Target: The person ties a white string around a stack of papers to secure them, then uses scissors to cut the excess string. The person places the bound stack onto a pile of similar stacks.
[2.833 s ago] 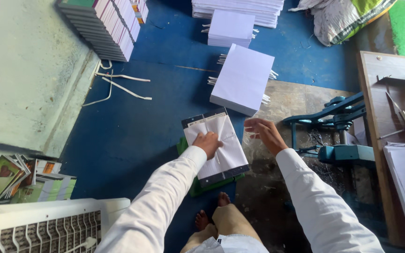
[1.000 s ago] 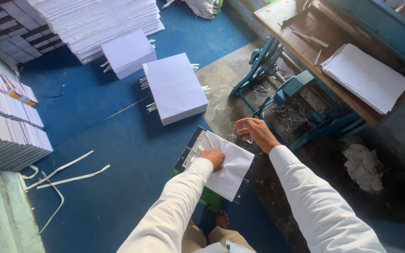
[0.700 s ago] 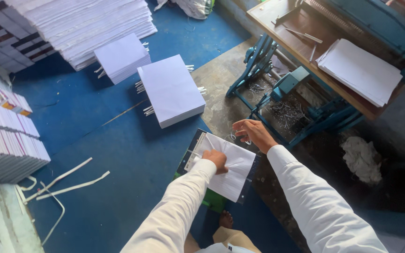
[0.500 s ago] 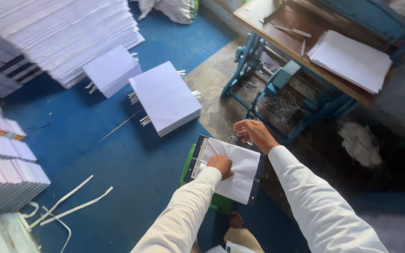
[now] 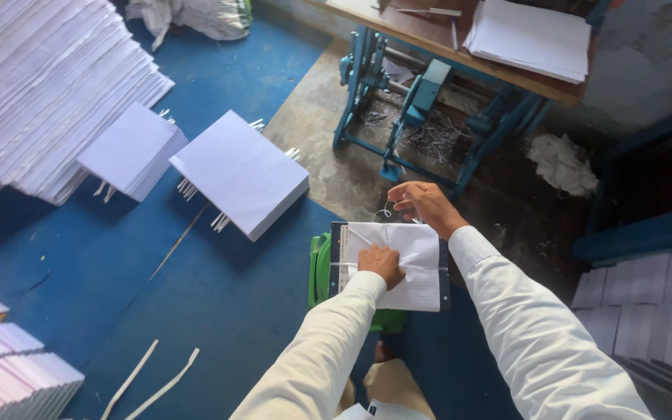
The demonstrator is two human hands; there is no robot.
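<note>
A stack of white ruled paper sheets lies on a dark board over a green stool in front of me. My left hand presses down on the middle of the stack with curled fingers. At the stack's far edge, my right hand pinches a thin white thread that loops just above the paper. Both arms wear white sleeves.
Two piles of white sheets with paper strips poking out lie on the blue floor mat. A large fanned stack of paper is at upper left. A blue metal machine frame under a wooden table stands ahead.
The view has swung and moved closer. My hands stay on the sheet stack; the right hand has lifted slightly at the far edge, holding the thread.
</note>
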